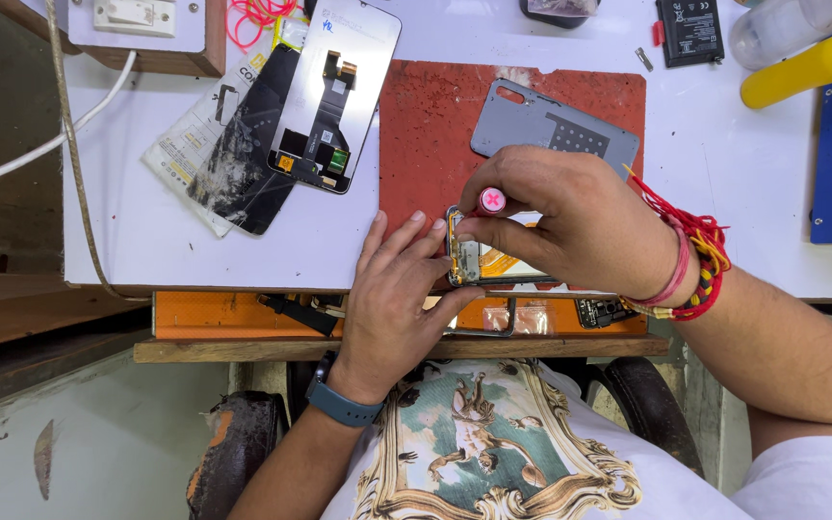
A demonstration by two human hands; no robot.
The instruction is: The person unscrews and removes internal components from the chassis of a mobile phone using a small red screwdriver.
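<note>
Right hand holds a pink-capped screwdriver upright over the opened phone.

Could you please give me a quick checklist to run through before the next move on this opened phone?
1. Phone body steadied: the left hand rests its fingers on the phone's end: ok.
2. Tool grip: the right hand pinches the pink-capped screwdriver, upright: ok.
3. Tip seated on a screw: hidden under the fingers: cannot tell.
4. Phone fully on the red mat: it overhangs the bench edge: not ok.
5. Grey back cover set apart on the mat: ok.
6. Replacement screen kept aside, left of the mat: ok.
</note>
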